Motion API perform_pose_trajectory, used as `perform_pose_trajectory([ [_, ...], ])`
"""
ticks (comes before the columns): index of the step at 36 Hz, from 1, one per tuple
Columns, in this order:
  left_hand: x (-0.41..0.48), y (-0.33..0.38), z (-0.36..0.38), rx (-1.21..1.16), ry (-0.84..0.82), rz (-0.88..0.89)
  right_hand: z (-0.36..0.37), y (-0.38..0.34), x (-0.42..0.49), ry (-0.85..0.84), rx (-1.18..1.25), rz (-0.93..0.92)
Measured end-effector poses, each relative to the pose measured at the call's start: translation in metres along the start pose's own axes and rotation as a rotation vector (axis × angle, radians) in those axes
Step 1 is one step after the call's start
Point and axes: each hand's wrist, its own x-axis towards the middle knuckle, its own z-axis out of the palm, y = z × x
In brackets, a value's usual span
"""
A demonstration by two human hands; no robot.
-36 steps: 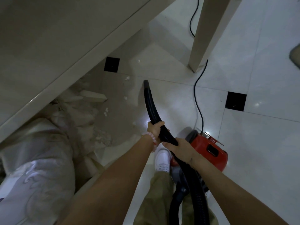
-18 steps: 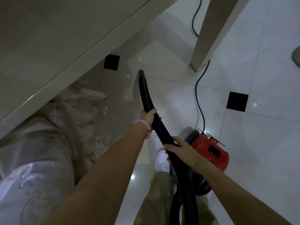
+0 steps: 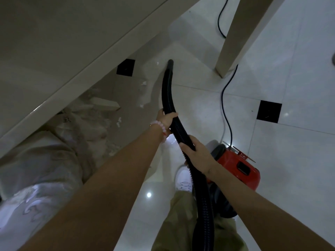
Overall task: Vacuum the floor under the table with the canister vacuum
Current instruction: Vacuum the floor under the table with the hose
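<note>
A black ribbed vacuum hose (image 3: 167, 91) runs from my lap out over the pale tiled floor (image 3: 199, 109), its open tip close to the table's shadow edge. My left hand (image 3: 165, 119), with a pink bead bracelet at the wrist, grips the hose further forward. My right hand (image 3: 194, 153) grips it closer to me. The red canister vacuum (image 3: 237, 167) sits on the floor just right of my right hand. The cream table (image 3: 72, 51) fills the upper left. Small white scraps (image 3: 143, 83) lie on the floor under its edge.
A table leg (image 3: 239, 37) stands at the upper right of the hose tip, with a black power cord (image 3: 225, 91) curling past it to the canister. A draped pale cloth (image 3: 45, 169) hangs low at the left. My white shoe (image 3: 183, 180) is below the hands.
The hose tip has slid forward, away from me, past the tile seam toward the table leg. My left hand went forward along with it, and both arms are stretched out further.
</note>
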Motion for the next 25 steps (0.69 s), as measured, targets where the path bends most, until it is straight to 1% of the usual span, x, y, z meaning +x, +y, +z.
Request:
perform_pose_trajectory([
  [3, 0.004, -0.004, -0.001, 0.013, 0.026, -0.005, -0.001, 0.001, 0.0, -0.01, -0.013, -0.001],
  [6, 0.005, -0.009, 0.001, 0.014, 0.104, 0.032, -0.002, 0.002, 0.0, -0.039, -0.01, -0.005],
  [10, 0.022, -0.022, -0.004, 0.082, 0.193, 0.074, -0.001, 0.001, 0.001, -0.058, -0.024, -0.007],
  [17, 0.013, -0.009, -0.007, 0.188, 0.334, 0.093, 0.003, 0.0, 0.011, -0.062, -0.034, -0.021],
  [23, 0.024, -0.008, -0.005, 0.165, 0.344, 0.085, 0.002, -0.003, 0.018, -0.054, -0.029, -0.008],
  [25, 0.024, -0.008, -0.006, 0.14, 0.324, 0.083, 0.002, -0.003, 0.017, -0.053, -0.033, -0.004],
])
